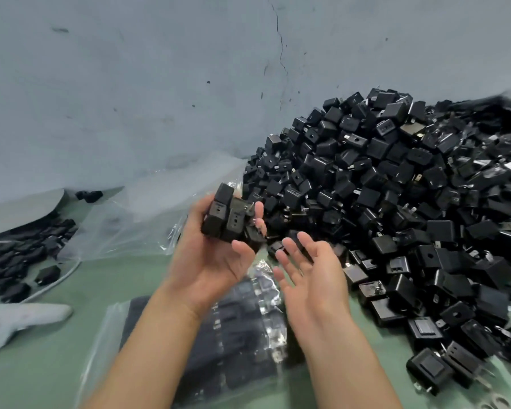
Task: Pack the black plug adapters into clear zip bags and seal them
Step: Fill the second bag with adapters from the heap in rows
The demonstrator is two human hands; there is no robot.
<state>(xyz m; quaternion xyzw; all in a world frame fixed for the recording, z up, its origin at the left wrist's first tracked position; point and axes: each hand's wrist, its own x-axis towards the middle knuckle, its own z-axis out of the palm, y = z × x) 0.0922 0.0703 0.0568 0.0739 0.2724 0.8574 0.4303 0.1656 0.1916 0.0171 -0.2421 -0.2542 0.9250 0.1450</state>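
Nearest the camera, a filled zip bag (248,329) of adapters lies flat on the green table (71,293), under both forearms. Above it, the right hand (310,270) is spread wide, palm up and empty, its fingertips just beside the left hand's load. The left hand (216,246) is cupped and closed around a handful of adapters (229,218), several stacked together and held by thumb and fingertips. To the far left, a pale tool (18,320) rests on the table, with more packed bags (21,255) beyond it. Behind the hands, loose empty bags (148,208) lie crumpled against the wall. To the right, the main pile (396,178) of unpacked adapters rises high. Judgement: the step in hand is gathering a batch. Square the stack with the free hand first, prongs aligned, so it slides into a bag mouth without snagging the film; a loose grip risks dropping pieces.
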